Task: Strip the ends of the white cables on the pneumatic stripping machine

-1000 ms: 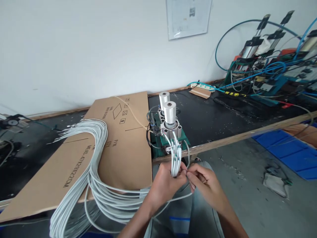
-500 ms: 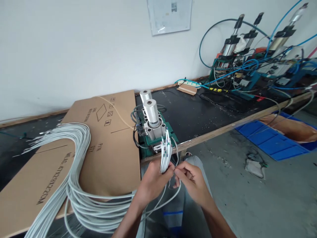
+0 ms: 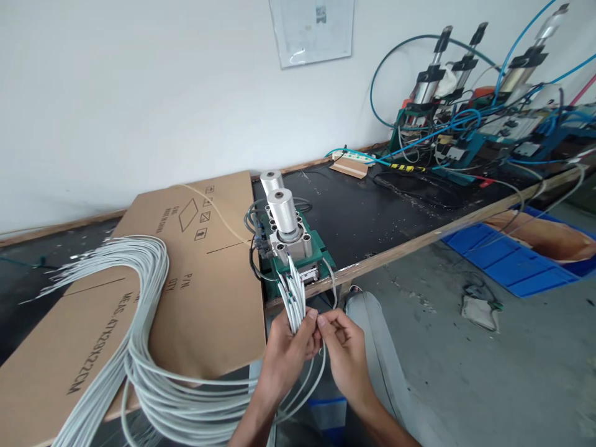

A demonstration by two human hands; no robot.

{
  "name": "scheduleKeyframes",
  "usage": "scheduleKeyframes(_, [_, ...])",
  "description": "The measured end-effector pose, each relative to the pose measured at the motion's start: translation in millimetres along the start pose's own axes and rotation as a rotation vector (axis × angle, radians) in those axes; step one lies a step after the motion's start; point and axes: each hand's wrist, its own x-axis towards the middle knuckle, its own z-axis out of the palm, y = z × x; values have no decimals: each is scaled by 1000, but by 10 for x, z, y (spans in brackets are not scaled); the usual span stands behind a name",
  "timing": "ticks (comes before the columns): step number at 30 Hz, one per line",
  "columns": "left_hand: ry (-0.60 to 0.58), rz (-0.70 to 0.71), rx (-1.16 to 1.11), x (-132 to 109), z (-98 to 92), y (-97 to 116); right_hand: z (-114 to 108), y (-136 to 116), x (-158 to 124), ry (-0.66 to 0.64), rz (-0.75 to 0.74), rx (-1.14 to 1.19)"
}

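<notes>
My left hand (image 3: 289,351) is closed around a bunch of white cables (image 3: 292,298) whose stripped ends point up. Fingertips of my right hand (image 3: 343,347) pinch a thin cable end beside my left thumb, and the two hands nearly touch. Just beyond them, at the bench edge, stands a green-based device (image 3: 291,242) with two silver cylinders. A thick bundle of white cables (image 3: 151,292) curves over a flat cardboard sheet (image 3: 218,310) on the left and runs below my left forearm.
Pneumatic machines (image 3: 431,93) with blue hoses stand at the back right of the black bench (image 3: 363,211). A power strip (image 3: 356,157) lies near the wall. On the floor at right is a blue bin (image 3: 503,261).
The bunch in my left hand has moved left and tilts more to the left. My right hand has shifted slightly left, with its fingertips now raised by my left thumb.
</notes>
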Motion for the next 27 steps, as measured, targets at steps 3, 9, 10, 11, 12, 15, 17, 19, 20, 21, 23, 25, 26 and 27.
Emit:
scheduleKeyframes(3, [15, -7, -24, -15, -4, 12, 30, -32, -7, 1, -20, -31])
scheduleKeyframes(9, [54, 30, -41, -25, -44, 10, -234, -27, 72, -85, -420, -327])
scheduleKeyframes(10, [61, 32, -49, -16, -53, 5, -314, -27, 102, -142, -589, -430])
scheduleKeyframes(11, [64, 31, -55, -5, -59, 3, -389, -33, 134, -209, -749, -544])
scheduleKeyframes(12, [64, 32, -60, 6, -63, 5, -455, -45, 165, -280, -880, -659])
scheduleKeyframes(15, [80, 44, -48, 10, -48, 40, -560, -101, 241, -406, -1049, -904])
scheduleKeyframes(17, [120, 53, -35, -39, -18, 77, -560, -121, 271, -416, -1130, -920])
scheduleKeyframes(19, [224, 76, -41, -136, 17, 111, -528, -100, 296, -354, -1197, -897])
scheduleKeyframes(20, [299, 103, -50, -197, 32, 127, -506, -73, 312, -305, -1208, -890])
scheduleKeyframes(21, [382, 143, -62, -259, 42, 144, -482, -38, 331, -251, -1197, -893])
scheduleKeyframes(23, [511, 257, -90, -370, 44, 186, -430, 40, 381, -136, -1155, -895])
scheduleKeyframes(25, [547, 385, -109, -439, 21, 248, -376, 103, 443, -41, -1129, -874])
scheduleKeyframes(26, [538, 438, -120, -454, 5, 284, -351, 122, 473, -10, -1124, -861])
scheduleKeyframes(27, [523, 478, -135, -458, -11, 321, -326, 134, 500, 3, -1123, -850])
